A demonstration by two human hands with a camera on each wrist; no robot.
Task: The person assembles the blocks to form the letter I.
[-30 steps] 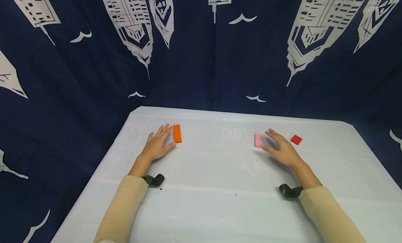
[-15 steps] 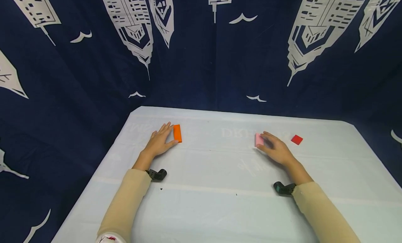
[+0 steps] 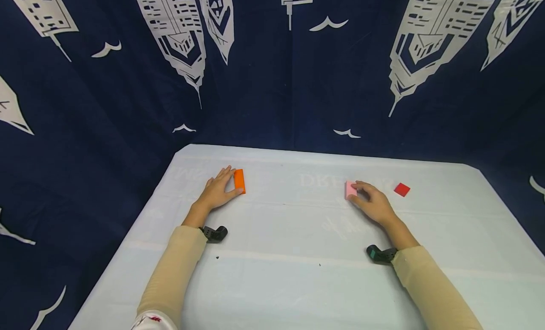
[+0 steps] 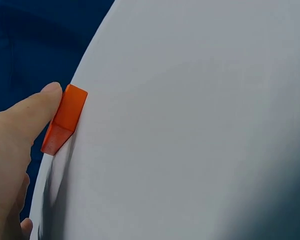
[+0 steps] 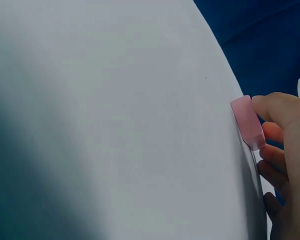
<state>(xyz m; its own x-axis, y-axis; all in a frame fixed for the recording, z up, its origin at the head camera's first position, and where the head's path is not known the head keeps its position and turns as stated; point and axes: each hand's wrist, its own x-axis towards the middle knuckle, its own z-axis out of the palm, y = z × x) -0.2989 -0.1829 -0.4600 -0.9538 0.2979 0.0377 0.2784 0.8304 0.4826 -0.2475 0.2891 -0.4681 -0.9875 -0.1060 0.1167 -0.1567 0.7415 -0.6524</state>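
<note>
An orange block point(image 3: 240, 180) point(image 4: 68, 116) lies on the table at left. The left hand point(image 3: 215, 192) point(image 4: 10, 145) rests beside it with fingers fairly straight, the thumb touching its near end and a fingertip by its far left corner. At right is a pink block point(image 3: 350, 190) point(image 5: 248, 122). The right hand point(image 3: 374, 204) point(image 5: 287, 140) pinches it, thumb at the near end and bent fingers at the far part. A flat red piece point(image 3: 402, 190) lies to the right of that hand.
The white table point(image 3: 281, 292) has bevelled far corners and carries a few dark specks. A navy curtain point(image 3: 264, 98) with white building and bird prints hangs behind it and at the left. Each wrist wears a black camera.
The right hand has moved left onto the pink block, its fingers closing round it. The left hand has shifted slightly right and forward, its thumb now overlapping the orange block. The blocks stay in place.
</note>
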